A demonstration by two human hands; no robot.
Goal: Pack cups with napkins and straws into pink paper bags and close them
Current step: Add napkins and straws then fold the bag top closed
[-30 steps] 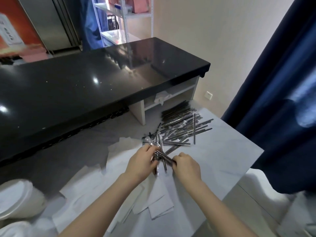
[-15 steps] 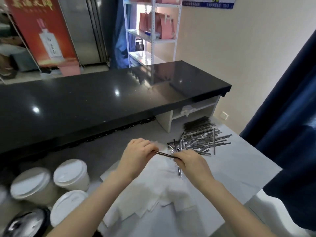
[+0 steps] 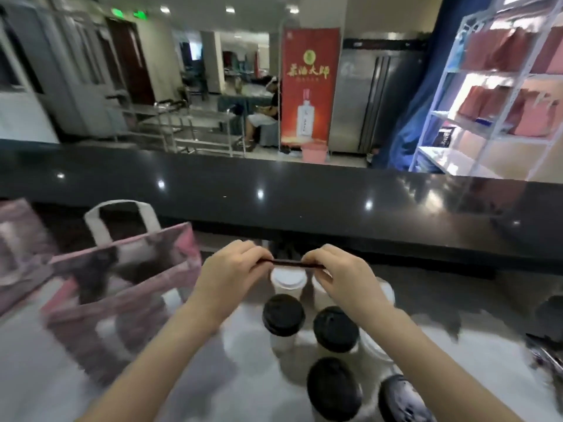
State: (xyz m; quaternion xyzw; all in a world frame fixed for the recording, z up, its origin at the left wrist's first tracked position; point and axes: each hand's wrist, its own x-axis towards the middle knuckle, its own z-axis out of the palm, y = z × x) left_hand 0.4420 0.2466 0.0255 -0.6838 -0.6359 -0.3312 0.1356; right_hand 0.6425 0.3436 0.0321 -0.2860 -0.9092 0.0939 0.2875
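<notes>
White tabletop (image 3: 36,385): lidded cups (image 3: 283,315) near an open pink bag (image 3: 146,287); left hand (image 3: 231,271) and right hand (image 3: 342,277) pinch one straw (image 3: 286,262).

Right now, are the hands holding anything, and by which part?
A dark straw, held level above the cups: the left hand pinches its left end, the right hand its right end.

Pink bag (image 3: 122,287) with white handle (image 3: 122,220); black-lidded cups (image 3: 283,315); dark straw (image 3: 288,262).
</notes>
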